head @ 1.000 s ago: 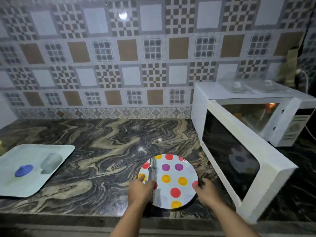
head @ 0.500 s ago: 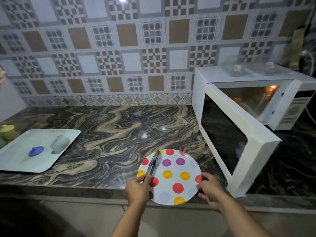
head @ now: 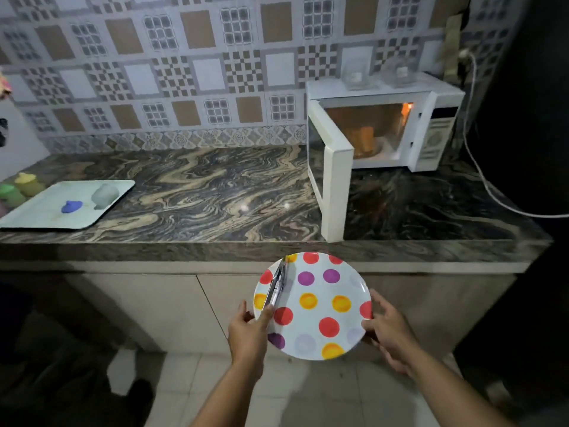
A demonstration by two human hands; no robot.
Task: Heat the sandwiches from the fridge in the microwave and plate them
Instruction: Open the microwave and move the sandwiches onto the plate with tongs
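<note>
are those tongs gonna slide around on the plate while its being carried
Likely yes if left loose: the tongs look like smooth metal lying on a glossy plate, so a tilt could send them sliding. The left hand seems to pin their near end against the rim, which should hold them. The right hand steadies the far rim.

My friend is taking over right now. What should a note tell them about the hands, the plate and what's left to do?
Left hand: grips the polka-dot plate by its left rim, thumb pinning metal tongs on it.
Right hand: holds the right rim.
The plate is in the air in front of the counter, with no food on it.
Microwave: door open, light on, something orange inside.
Left: move the sandwiches onto the plate.
</note>
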